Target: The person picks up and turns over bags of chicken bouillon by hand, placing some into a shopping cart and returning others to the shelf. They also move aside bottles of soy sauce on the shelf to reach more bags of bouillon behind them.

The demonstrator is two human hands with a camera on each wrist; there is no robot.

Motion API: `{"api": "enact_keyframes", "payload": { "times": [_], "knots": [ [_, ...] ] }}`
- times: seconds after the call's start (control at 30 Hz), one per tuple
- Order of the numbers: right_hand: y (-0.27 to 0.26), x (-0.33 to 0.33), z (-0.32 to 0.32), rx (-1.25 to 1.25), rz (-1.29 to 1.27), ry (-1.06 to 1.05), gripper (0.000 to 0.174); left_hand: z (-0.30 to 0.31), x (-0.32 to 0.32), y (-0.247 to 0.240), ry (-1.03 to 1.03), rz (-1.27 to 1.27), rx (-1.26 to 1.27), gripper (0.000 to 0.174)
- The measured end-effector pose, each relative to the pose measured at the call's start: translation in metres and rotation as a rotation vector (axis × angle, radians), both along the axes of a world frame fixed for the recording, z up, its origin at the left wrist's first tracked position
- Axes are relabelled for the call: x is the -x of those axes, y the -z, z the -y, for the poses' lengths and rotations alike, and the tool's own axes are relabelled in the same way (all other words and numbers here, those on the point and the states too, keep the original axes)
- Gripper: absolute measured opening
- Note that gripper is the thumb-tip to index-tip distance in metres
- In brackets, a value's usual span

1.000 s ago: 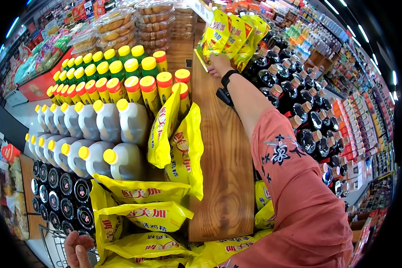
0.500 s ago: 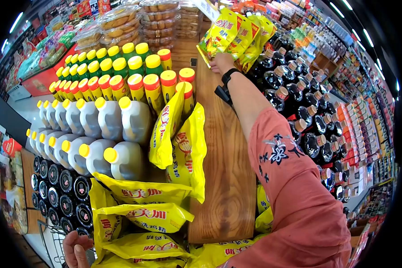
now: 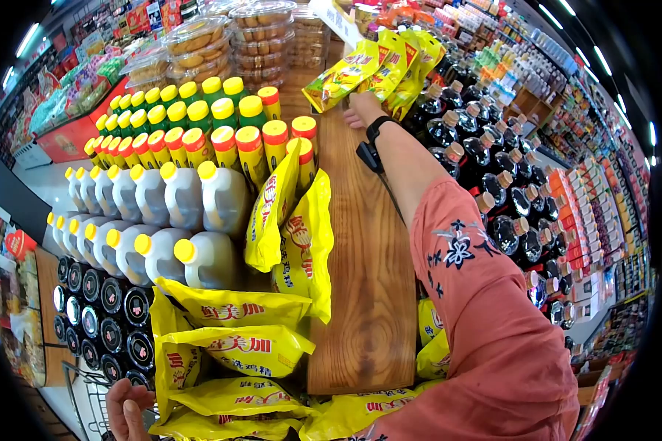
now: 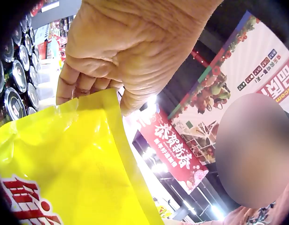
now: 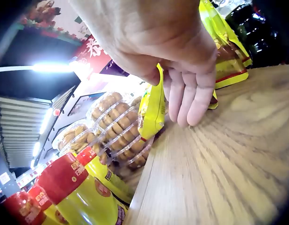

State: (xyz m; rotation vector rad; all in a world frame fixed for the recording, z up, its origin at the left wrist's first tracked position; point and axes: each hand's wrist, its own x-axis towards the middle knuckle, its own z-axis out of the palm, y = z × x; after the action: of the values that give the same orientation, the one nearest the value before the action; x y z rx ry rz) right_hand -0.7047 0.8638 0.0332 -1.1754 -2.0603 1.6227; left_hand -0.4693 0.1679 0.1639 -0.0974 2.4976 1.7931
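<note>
Head view: right hand (image 3: pixel 360 110) reaches to the far end of the wooden shelf (image 3: pixel 360 257), beside the standing row of packets (image 3: pixel 401 62). Half a second earlier the yellow packet (image 3: pixel 336 77) stood upright with that row; it now leans out leftward, well tilted, its free end over the shelf towards the cookie tubs (image 3: pixel 228 37). Judged to be coming away from the row rather than being set into it. Left hand (image 3: pixel 125 410) is low at the near left, as before, against the lower yellow packet (image 3: pixel 171 367) in the front stack. Dark bottles (image 3: pixel 485 169) stand to the right and white jugs (image 3: pixel 162 213) to the left. Left wrist view: left hand (image 4: pixel 130 42) has its fingers (image 4: pixel 65 89) curled over the top edge of the lower yellow packet (image 4: pixel 74 159); an actual grip cannot be told. Right wrist view: right hand (image 5: pixel 154 33) appears to pinch the yellow packet (image 5: pixel 153 110) by thumb and forefinger, the other fingers (image 5: pixel 191 101) straight, tips at the wooden shelf (image 5: pixel 229 164).
</note>
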Motion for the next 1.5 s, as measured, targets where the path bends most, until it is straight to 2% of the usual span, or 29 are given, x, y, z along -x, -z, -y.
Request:
{"api": "enact_keyframes", "payload": {
  "times": [0.1,0.17,0.3,0.43,0.53,0.63,0.77,0.9,0.93,0.97,1.03,1.07,1.1,1.13,1.17,1.2,1.23,1.27,1.3,1.33,1.4,1.47,1.5],
  "knots": [
    [-0.008,-0.010,0.014,-0.220,0.027,-0.021,0.034,0.006,-0.002,0.003,-0.001,-0.014,0.041,0.045],
    [-0.007,-0.009,0.024,-0.287,-0.015,0.012,0.033,0.004,-0.001,0.002,0.011,-0.033,0.088,0.044],
    [0.010,-0.005,0.033,-0.383,-0.182,0.046,0.029,0.019,0.001,0.014,0.021,-0.028,0.010,0.042],
    [0.033,0.012,0.023,-0.453,-0.159,0.041,0.027,0.019,0.004,0.017,0.015,-0.034,0.006,0.041],
    [0.027,0.010,0.020,-0.381,-0.006,-0.074,0.029,0.015,0.005,0.016,0.004,-0.040,0.025,0.040],
    [0.022,0.005,0.022,-0.364,0.020,-0.088,0.026,0.011,0.005,0.014,0.003,-0.035,0.035,0.040],
    [0.019,-0.001,0.017,-0.354,-0.079,-0.138,0.024,0.007,0.001,0.008,0.000,-0.064,0.070,0.040],
    [-0.025,-0.015,0.028,-0.233,-0.277,-0.203,0.022,0.007,-0.010,-0.003,-0.035,-0.105,0.057,0.035],
    [-0.047,-0.020,0.039,-0.199,-0.298,-0.228,0.022,0.050,0.001,0.036,-0.022,-0.120,0.125,0.039],
    [-0.062,-0.021,0.048,-0.169,-0.367,-0.179,0.025,0.045,-0.004,0.033,-0.073,-0.167,0.078,0.036],
    [-0.115,-0.046,0.079,-0.241,-0.421,-0.345,0.026,0.053,-0.014,0.027,-0.078,-0.223,0.077,0.036],
    [-0.135,-0.044,0.085,-0.165,-0.433,-0.337,0.030,0.060,-0.018,0.028,-0.105,-0.252,0.050,0.036],
    [-0.155,-0.050,0.087,-0.164,-0.412,-0.475,0.033,0.068,-0.022,0.031,-0.138,-0.281,0.028,0.035],
    [-0.179,-0.061,0.105,-0.204,-0.379,-0.504,0.034,0.077,-0.025,0.034,-0.155,-0.308,-0.012,0.035],
    [-0.189,-0.057,0.107,-0.312,-0.445,-0.678,0.033,0.088,-0.031,0.036,-0.177,-0.328,-0.042,0.035],
    [-0.229,-0.108,0.184,-0.344,-0.361,-0.596,0.037,0.099,-0.037,0.040,-0.215,-0.328,-0.059,0.036],
    [-0.245,-0.135,0.224,-0.358,-0.301,-0.700,0.036,0.111,-0.043,0.044,-0.254,-0.329,-0.075,0.036],
    [-0.249,-0.162,0.265,-0.340,-0.501,-0.575,0.034,0.122,-0.049,0.051,-0.280,-0.328,-0.103,0.037],
    [-0.251,-0.165,0.270,-0.183,-0.506,-0.587,0.030,0.135,-0.054,0.059,-0.306,-0.335,-0.133,0.038],
    [-0.256,-0.166,0.243,-0.247,-0.452,-0.834,0.033,0.153,-0.058,0.072,-0.337,-0.321,-0.147,0.038],
    [-0.251,-0.186,0.289,-0.344,-0.413,-1.040,0.036,0.197,-0.064,0.108,-0.395,-0.293,-0.190,0.037],
    [-0.246,-0.260,0.364,-0.357,-0.278,-1.096,0.043,0.236,-0.073,0.151,-0.467,-0.268,-0.233,0.036],
    [-0.240,-0.280,0.382,-0.307,-0.203,-1.164,0.044,0.252,-0.080,0.171,-0.518,-0.259,-0.248,0.036]
  ]
}}
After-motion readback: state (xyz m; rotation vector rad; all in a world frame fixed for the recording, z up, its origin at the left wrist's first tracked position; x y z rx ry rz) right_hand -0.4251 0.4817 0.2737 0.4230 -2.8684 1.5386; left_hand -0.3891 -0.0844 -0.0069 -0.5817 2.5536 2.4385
